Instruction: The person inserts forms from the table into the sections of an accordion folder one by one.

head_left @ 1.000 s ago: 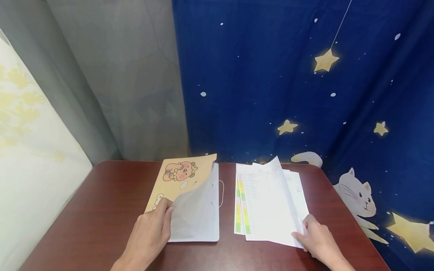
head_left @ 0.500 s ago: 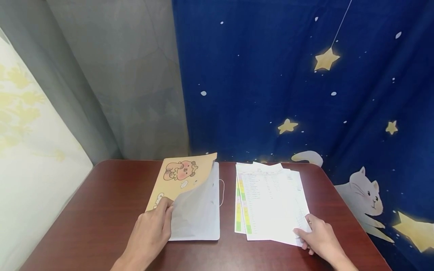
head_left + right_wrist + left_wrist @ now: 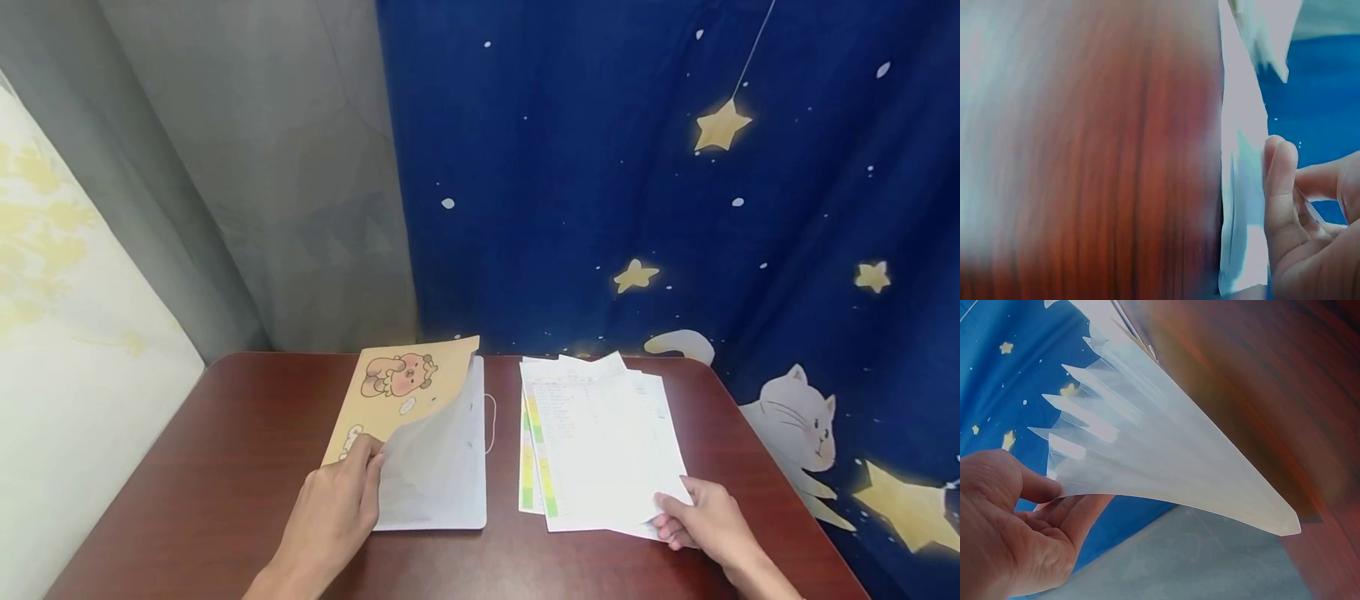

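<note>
With the left hand (image 3: 333, 517) pinching the folder (image 3: 420, 442) cover lifted and the right hand (image 3: 701, 525) gripping the printed sheets' (image 3: 600, 442) near corner on the table (image 3: 225, 467), loose pages could slide apart.

At the lower right of the frame, the right hand (image 3: 1310, 219) pinches the near corner of white paper sheets (image 3: 1242, 187), which lie along the blurred reddish-brown table (image 3: 1097, 162).

A dark reddish wooden tabletop (image 3: 225, 467) is seen; a yellow cartoon folder (image 3: 420, 442) is laid on its left half; just beside it, apart, a stack of printed sheets (image 3: 600, 442) is spread on the right.
</note>
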